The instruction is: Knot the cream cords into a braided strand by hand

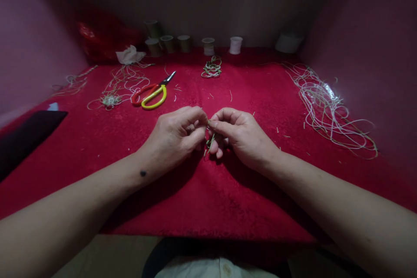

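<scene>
A red cloth (97, 147) covers the work surface across the middle of the frame. Dim pinkish walls (26, 52) close in at left and right, a shadowed brown wall (208, 0) along the top.

the thin green-and-pale cord piece (210, 142) is mostly hidden between both grips; the dark flat object (22, 137) is cut off at the left edge.

red cloth (228, 182), red-and-yellow scissors (151, 93), white cord (325, 108)
</scene>
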A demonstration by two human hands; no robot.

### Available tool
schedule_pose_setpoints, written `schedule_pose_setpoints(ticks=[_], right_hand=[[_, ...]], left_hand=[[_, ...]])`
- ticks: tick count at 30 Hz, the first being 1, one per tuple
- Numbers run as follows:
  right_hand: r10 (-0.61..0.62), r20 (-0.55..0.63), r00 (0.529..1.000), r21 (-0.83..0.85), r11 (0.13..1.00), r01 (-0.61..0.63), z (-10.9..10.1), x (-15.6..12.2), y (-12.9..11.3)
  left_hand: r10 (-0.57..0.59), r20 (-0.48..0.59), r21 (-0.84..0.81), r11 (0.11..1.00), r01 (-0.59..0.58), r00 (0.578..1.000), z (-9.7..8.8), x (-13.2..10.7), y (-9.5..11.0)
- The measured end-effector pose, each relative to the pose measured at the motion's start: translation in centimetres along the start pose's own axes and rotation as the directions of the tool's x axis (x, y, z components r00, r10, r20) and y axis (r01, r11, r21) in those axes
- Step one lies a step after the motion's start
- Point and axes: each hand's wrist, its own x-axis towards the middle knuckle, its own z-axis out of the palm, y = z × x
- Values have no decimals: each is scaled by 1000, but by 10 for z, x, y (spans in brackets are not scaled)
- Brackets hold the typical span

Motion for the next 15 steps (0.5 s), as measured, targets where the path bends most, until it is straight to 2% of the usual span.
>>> schedule_pose_setpoints(ticks=[8, 15], right_hand=[[40, 13, 999, 14, 999, -40, -1, 0, 0], [30, 11, 999, 27, 999, -30, -1, 0, 0]], left_hand=[[16, 3, 7, 1000, -16, 1000, 0, 0, -1], [-39, 15, -48, 998, 40, 999, 0, 2, 3]])
